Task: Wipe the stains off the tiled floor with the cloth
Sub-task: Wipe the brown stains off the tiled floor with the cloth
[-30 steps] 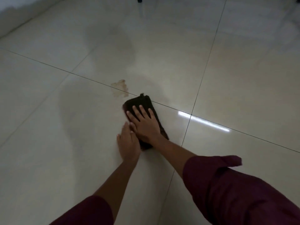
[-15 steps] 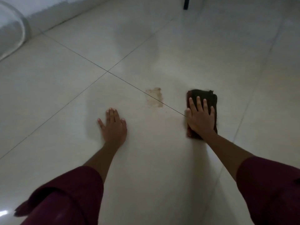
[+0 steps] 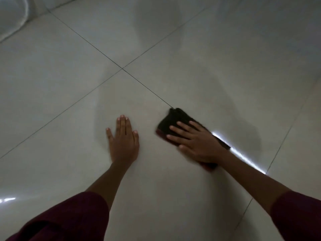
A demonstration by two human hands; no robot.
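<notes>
A dark folded cloth (image 3: 171, 121) lies flat on the pale glossy tiled floor (image 3: 217, 75), over a grout line. My right hand (image 3: 196, 140) presses down on it with fingers spread, pointing up-left, and is slightly blurred. My left hand (image 3: 124, 139) rests palm-down on the bare tile a hand's width to the cloth's left, fingers together and holding nothing. No brown stain shows on the floor; the cloth and hand cover the spot along the grout line.
Grout lines cross at a tile corner (image 3: 122, 68) beyond the hands. A wall base and a pale rounded object (image 3: 13, 13) sit at the top left. A bright light reflection (image 3: 243, 158) streaks the tile by my right wrist. Dark red sleeves fill the bottom corners.
My right hand slid the cloth left along the grout line over where the brown stain showed; the stain is no longer visible. My left hand stayed flat on the tile.
</notes>
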